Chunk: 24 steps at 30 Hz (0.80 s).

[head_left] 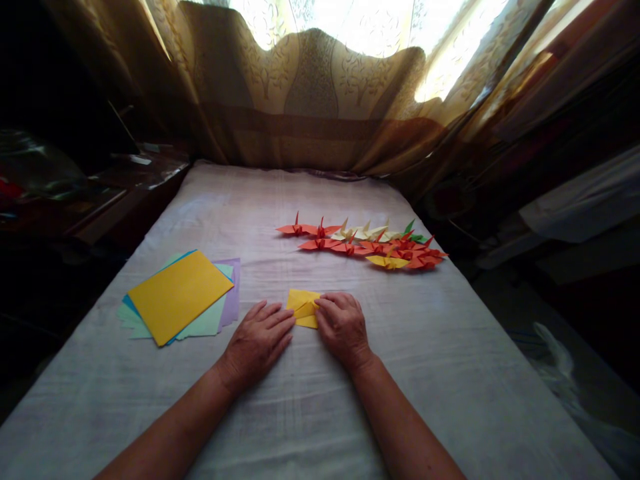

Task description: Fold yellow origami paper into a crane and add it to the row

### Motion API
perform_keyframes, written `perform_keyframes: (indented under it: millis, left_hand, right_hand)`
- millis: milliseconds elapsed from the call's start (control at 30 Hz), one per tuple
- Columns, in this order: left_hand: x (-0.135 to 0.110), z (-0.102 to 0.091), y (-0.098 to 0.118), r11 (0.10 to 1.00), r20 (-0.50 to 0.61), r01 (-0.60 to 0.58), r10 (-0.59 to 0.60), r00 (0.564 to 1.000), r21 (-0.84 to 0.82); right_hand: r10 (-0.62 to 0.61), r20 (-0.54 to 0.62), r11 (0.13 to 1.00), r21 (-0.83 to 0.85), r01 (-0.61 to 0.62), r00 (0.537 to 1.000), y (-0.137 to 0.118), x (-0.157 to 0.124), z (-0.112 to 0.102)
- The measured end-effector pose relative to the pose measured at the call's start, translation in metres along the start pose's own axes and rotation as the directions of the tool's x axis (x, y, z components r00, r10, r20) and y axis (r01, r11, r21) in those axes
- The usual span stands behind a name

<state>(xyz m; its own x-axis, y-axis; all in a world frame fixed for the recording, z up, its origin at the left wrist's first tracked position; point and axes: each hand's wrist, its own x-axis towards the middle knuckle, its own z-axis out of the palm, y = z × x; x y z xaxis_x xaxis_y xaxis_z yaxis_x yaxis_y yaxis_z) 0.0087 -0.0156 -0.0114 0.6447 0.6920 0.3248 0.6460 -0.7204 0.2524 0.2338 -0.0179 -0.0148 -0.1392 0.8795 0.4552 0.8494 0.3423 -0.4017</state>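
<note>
A small folded sheet of yellow origami paper (303, 300) lies on the cloth between my hands, with a crease and a raised flap across its middle. My left hand (259, 339) rests palm down, its fingers stretched out and the fingertips touching the paper's left edge. On the other side, my right hand (346, 328) is closed, pinching the flap at the paper's right part between thumb and fingers. That hand covers the right corner of the paper.
A stack of coloured paper with a yellow sheet (181, 297) on top lies at the left. Folded paper cranes, mostly red (350, 248), with several cream ones (370, 232), a green one (413, 233) and a yellow one (387, 263), stand at the back right. A curtain (310, 87) hangs behind the cloth-covered surface (240, 200).
</note>
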Motion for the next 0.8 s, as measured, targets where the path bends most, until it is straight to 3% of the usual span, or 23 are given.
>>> perform_keyframes:
  millis: [233,800]
  left_hand:
    - [0.0004,-0.0002,0.0001,1.0,-0.004,-0.003,0.003,1.0,0.001]
    - [-0.0012,0.0015,0.0001,1.0,-0.032,0.001,-0.001,0.999,0.006]
  right_hand:
    - [-0.009,0.091,1.0,0.005,0.009,0.996,-0.0008,0.0018,0.0017]
    - [0.001,0.083,1.0,0.005,-0.002,0.997,-0.0011,0.0025,0.002]
